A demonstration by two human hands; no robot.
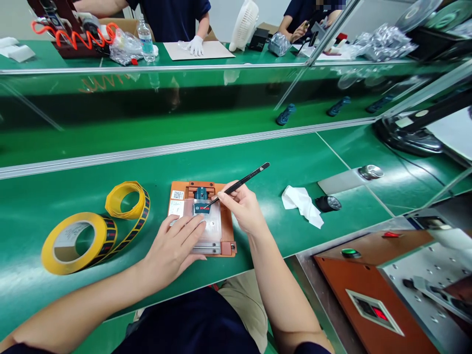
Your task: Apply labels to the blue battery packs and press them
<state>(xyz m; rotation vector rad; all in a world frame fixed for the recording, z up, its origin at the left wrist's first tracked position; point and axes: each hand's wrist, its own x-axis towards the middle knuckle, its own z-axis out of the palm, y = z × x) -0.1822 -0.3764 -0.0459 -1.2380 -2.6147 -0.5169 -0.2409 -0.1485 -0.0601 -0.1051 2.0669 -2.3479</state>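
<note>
An orange fixture (pixel 227 230) with a clear cover plate lies on the green bench in front of me. A small teal part (pixel 201 199) with a label sits in its top slot. My left hand (pixel 173 248) rests flat on the plate, fingers spread and holding nothing. My right hand (pixel 243 209) pinches black tweezers (pixel 244 182), whose tip touches the teal part's label.
A yellow label roll (pixel 79 241) with a loose looped strip lies at the left. A white wipe (pixel 303 204) and a small black round gauge (pixel 329 203) lie right of the fixture. An orange machine (pixel 368 290) stands at the lower right. Other people work across the conveyor.
</note>
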